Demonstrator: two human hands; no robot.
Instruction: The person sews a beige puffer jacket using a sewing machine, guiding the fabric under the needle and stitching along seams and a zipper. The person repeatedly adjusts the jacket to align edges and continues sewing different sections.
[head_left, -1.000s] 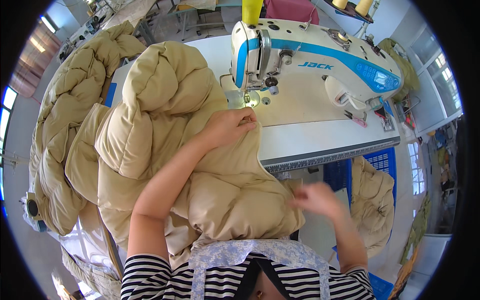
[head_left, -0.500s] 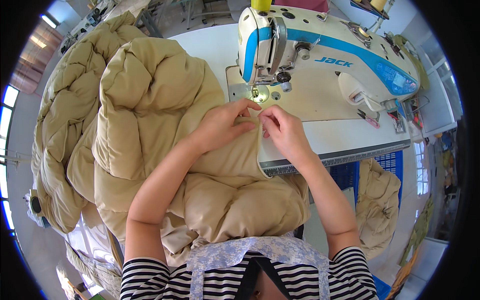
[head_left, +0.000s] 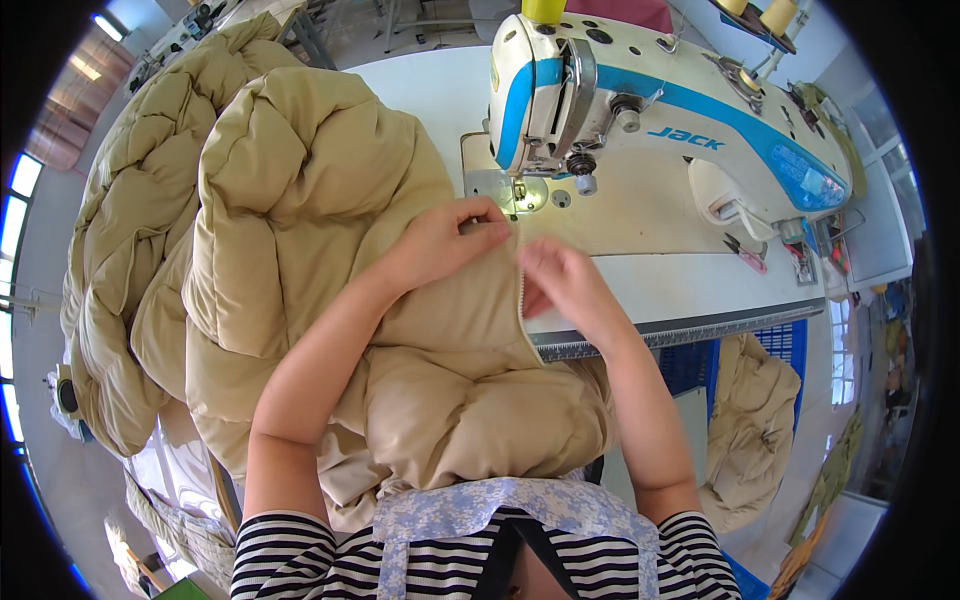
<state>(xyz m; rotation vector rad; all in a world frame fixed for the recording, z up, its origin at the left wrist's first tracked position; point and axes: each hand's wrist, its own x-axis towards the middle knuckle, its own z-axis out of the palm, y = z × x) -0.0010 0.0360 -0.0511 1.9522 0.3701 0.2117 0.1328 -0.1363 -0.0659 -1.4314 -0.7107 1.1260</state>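
A beige padded jacket (head_left: pixel 300 200) lies heaped over the table's left side and my lap. Its front edge, with a row of pale zipper teeth (head_left: pixel 522 290), runs toward me from below the needle area. My left hand (head_left: pixel 445 240) is closed on the top of this edge, thumb against bent fingers. Beside the teeth, my right hand (head_left: pixel 568 285) has its fingers bent and smeared by motion; whether they grip the edge cannot be told. The white and blue sewing machine (head_left: pixel 640 100) stands just beyond, its lit presser foot (head_left: pixel 518 195) a little past my left fingertips.
Small pink-handled thread snips (head_left: pixel 745 255) lie right of the machine bed. A ruler strip (head_left: pixel 690 330) lines the table's front edge. Below at right, a blue crate (head_left: pixel 785 345) holds more beige padded fabric (head_left: pixel 750 430). Thread cones (head_left: pixel 778 15) stand at the far right.
My right hand has come away from beside the left fingertips and moved slightly toward me along the zipper edge. My left thumb has risen to the top of the edge.
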